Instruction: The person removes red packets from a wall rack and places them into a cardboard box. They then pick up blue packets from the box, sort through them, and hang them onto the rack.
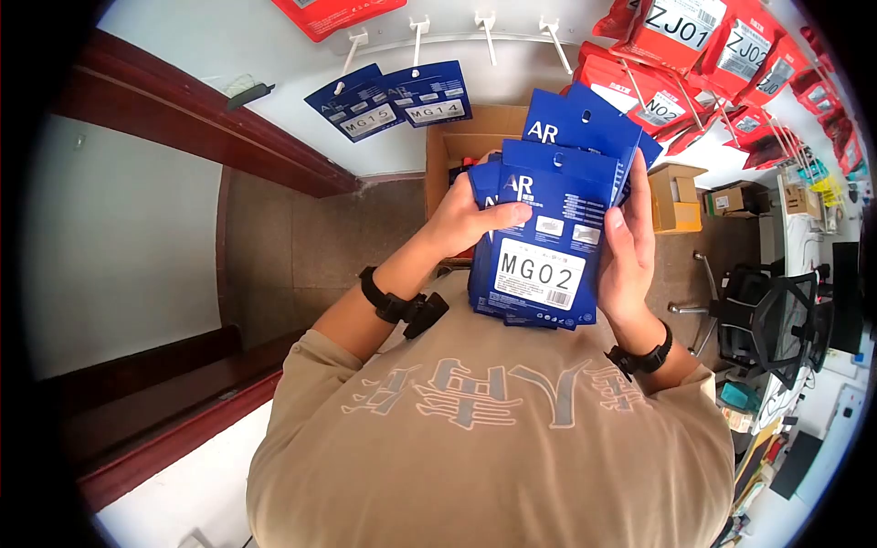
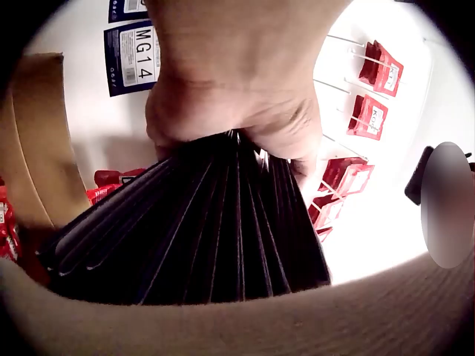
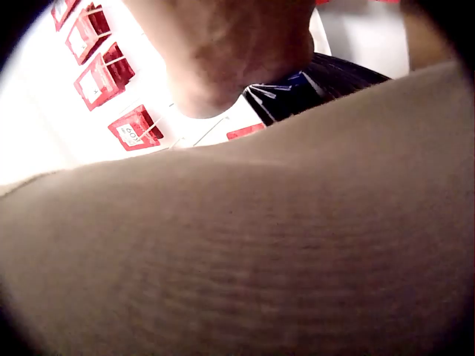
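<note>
A fanned stack of blue packets (image 1: 557,233) is held in front of the chest, the front one labelled MG02. My left hand (image 1: 464,219) grips its left side, thumb across the front packet. On the right side my right hand (image 1: 630,251) holds the stack, thumb near its edge and fingers behind, partly hidden. Seen from below in the left wrist view, the packets (image 2: 215,230) spread downward from the left hand (image 2: 234,96). In the right wrist view, the right hand (image 3: 237,59) is beside a small part of the blue packets (image 3: 286,96).
Blue packets MG15 (image 1: 361,114) and MG14 (image 1: 434,100) hang on wall hooks, with bare hooks (image 1: 489,36) beside them. Red packets (image 1: 676,36) hang at the upper right. An open cardboard box (image 1: 452,119) lies behind the hands; a black chair (image 1: 767,310) stands at the right.
</note>
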Demonstrator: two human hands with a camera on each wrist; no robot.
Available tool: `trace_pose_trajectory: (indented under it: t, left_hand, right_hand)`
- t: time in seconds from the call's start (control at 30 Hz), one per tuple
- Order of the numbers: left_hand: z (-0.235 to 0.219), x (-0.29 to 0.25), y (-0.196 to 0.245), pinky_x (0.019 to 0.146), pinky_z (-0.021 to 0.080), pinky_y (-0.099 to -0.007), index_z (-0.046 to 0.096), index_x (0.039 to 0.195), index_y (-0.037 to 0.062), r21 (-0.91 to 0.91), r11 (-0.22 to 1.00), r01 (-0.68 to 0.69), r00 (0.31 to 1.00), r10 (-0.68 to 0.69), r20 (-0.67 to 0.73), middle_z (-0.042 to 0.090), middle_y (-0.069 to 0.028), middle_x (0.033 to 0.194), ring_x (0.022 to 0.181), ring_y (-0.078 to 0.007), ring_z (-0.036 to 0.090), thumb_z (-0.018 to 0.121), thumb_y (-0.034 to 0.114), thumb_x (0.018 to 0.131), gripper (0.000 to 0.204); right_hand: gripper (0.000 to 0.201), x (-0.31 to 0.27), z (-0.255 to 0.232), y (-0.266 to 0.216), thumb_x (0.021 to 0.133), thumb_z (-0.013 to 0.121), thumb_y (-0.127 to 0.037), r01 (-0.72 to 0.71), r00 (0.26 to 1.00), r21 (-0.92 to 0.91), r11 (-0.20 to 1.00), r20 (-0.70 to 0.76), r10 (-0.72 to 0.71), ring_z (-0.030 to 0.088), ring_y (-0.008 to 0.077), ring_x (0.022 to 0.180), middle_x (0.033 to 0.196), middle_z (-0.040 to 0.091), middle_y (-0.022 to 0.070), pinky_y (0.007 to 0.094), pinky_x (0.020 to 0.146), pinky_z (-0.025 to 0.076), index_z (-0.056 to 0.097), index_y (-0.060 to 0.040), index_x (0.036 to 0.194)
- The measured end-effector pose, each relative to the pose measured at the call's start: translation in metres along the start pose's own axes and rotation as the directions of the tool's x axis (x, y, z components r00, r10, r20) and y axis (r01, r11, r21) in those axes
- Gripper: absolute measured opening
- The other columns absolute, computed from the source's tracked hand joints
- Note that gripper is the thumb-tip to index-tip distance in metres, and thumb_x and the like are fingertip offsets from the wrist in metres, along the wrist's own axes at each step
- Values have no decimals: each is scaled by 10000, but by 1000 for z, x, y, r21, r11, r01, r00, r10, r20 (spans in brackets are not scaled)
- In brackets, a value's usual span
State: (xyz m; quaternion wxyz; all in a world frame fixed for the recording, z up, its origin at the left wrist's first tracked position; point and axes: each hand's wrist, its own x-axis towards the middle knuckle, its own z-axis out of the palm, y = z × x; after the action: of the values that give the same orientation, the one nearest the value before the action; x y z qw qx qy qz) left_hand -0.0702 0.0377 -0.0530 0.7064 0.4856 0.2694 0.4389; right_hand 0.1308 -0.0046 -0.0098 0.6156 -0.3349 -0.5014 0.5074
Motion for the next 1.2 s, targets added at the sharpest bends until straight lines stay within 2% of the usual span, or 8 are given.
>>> trace_pose_trajectory:
  t: [0.17,0.23,0.37,0.53,0.63,0.77,0.9,1.2]
  left_hand:
    - [-15,-8,8,844,527,-288,545,1226,11,7,999,-47,999,47,-7,652,-56,1064,957,-130,628,739,135,821,465]
    - [-18,-13,14,850,528,-292,539,1239,9,-2,998,-65,997,65,-32,651,-64,1078,960,-137,629,731,140,824,476]
    - [-30,-21,16,874,521,-302,513,1287,-3,-19,997,-78,995,76,-63,646,-74,1094,987,-145,622,716,142,821,528]
    - [-42,-30,20,899,510,-318,511,1292,-6,-56,990,-126,990,122,-67,634,-77,1112,1026,-160,608,716,159,810,550]
    - [-57,-37,13,902,511,-320,519,1282,-7,-87,992,-96,993,89,-81,634,-76,1106,1023,-165,610,710,155,804,539]
    - [-66,-44,10,880,525,-319,535,1262,-6,-182,983,-34,991,11,-130,646,-79,1083,991,-173,628,693,126,793,512]
    - [-79,-54,-3,873,539,-341,503,1293,-2,-243,970,-19,964,-47,-260,651,-101,1098,1005,-200,639,668,132,802,534]
    - [-125,-98,5,804,585,-327,475,1296,-10,-238,967,-88,974,34,-223,651,-145,1117,960,-219,684,647,185,831,533]
  right_hand:
    - [569,15,17,2,1038,403,-125,59,980,-58,997,-186,-69,366,204,1391,1558,320,149,347,1157,259,183,32,1539]
    - [503,22,7,5,1004,472,-43,132,977,-67,989,-163,-141,430,181,1324,1471,427,131,316,1120,304,349,30,1487]
    - [268,32,7,-11,848,695,59,33,997,-417,909,72,-3,564,166,1104,1203,581,85,271,960,430,685,0,1110]
    - [168,39,19,-24,945,627,-58,130,991,-595,793,93,-93,570,158,1046,1135,624,79,269,950,424,695,-15,1093]
    - [309,40,21,-21,954,620,-59,190,981,-588,786,83,-175,565,158,1082,1204,603,86,274,974,417,609,-8,1258]
    - [552,54,20,-26,931,639,-8,231,928,-489,841,-149,-342,583,146,1086,1272,565,128,258,917,472,405,0,1430]
    - [477,71,8,-19,922,631,18,221,945,-313,924,-166,-283,574,155,1102,1234,590,120,274,959,453,468,-31,1367]
    - [326,75,51,19,944,634,-41,181,974,-320,930,-73,-214,586,90,989,1120,624,59,232,877,469,551,-18,1259]
